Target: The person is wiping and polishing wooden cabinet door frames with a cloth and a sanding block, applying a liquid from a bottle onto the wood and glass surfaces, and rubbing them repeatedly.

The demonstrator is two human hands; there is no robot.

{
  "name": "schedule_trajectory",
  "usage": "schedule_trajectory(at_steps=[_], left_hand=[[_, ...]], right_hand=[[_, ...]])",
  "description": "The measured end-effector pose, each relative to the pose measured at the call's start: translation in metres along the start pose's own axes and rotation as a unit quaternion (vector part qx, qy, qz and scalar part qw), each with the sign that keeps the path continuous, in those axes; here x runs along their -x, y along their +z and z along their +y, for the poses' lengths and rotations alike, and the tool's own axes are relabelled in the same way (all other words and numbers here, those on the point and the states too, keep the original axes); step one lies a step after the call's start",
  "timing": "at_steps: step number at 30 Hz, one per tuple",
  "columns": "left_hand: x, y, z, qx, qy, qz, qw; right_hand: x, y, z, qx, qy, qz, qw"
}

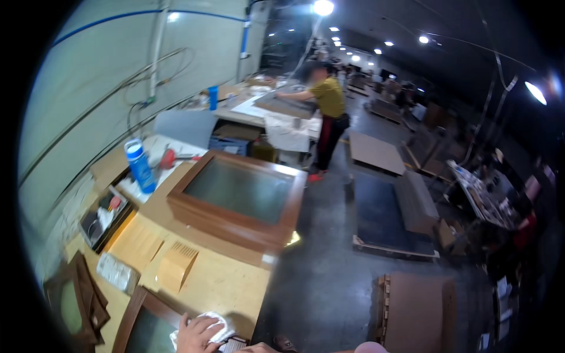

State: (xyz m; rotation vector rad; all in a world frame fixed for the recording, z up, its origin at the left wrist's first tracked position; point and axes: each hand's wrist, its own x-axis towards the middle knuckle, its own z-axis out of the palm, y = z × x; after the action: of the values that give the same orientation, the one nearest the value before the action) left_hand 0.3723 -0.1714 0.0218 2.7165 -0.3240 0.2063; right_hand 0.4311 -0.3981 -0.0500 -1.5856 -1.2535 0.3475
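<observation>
At the lower edge my left hand [199,335] is closed over a crumpled white cloth [221,330], fingers bent across it. It lies at the right side of a brown wooden frame with a glass pane [154,330], which the picture's edge cuts off. Only a sliver of my right hand [258,349] shows at the lower edge; its fingers are hidden. Between the hands is a small grey-white ridged thing [234,344] that I cannot make out. Farther up the light wooden table [229,291] lies a larger brown framed glass panel [241,188] on cardboard.
An orange-yellow slotted block [178,265], a clear-wrapped package [118,272], a box of small items [105,219] and a blue bottle [140,167] stand leftward. Brown frames [76,300] lean far left. A person in a yellow shirt [328,97] works beyond. Pallets [415,312] stand right.
</observation>
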Motion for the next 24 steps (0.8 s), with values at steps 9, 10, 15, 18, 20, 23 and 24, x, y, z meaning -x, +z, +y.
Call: schedule_trajectory(at_steps=[9, 10, 15, 18, 20, 23, 24], left_hand=[[-0.008, 0.014, -0.048, -0.063, -0.087, 0.031, 0.994], [-0.009, 0.013, -0.045, -0.057, -0.093, 0.026, 0.994], [-0.006, 0.017, -0.043, -0.074, -0.105, 0.058, 0.990], [-0.009, 0.019, -0.037, -0.077, -0.120, 0.065, 0.988], [-0.009, 0.016, -0.037, -0.089, -0.127, 0.063, 0.986], [-0.012, 0.013, -0.030, -0.143, -0.158, 0.045, 0.976], [-0.019, 0.009, -0.023, -0.147, -0.168, 0.036, 0.974]], right_hand=[[0.007, 0.020, 0.009, 0.033, -0.032, 0.069, 0.997], [0.010, 0.023, 0.013, 0.038, -0.014, 0.071, 0.997], [0.002, 0.009, -0.011, -0.017, 0.079, 0.055, 0.995], [-0.008, -0.017, -0.052, -0.046, 0.118, 0.147, 0.981], [-0.014, -0.025, -0.045, -0.026, 0.086, 0.166, 0.982], [-0.020, -0.035, 0.000, -0.019, 0.084, 0.109, 0.990], [-0.029, -0.052, 0.001, 0.000, 0.042, 0.119, 0.992]])
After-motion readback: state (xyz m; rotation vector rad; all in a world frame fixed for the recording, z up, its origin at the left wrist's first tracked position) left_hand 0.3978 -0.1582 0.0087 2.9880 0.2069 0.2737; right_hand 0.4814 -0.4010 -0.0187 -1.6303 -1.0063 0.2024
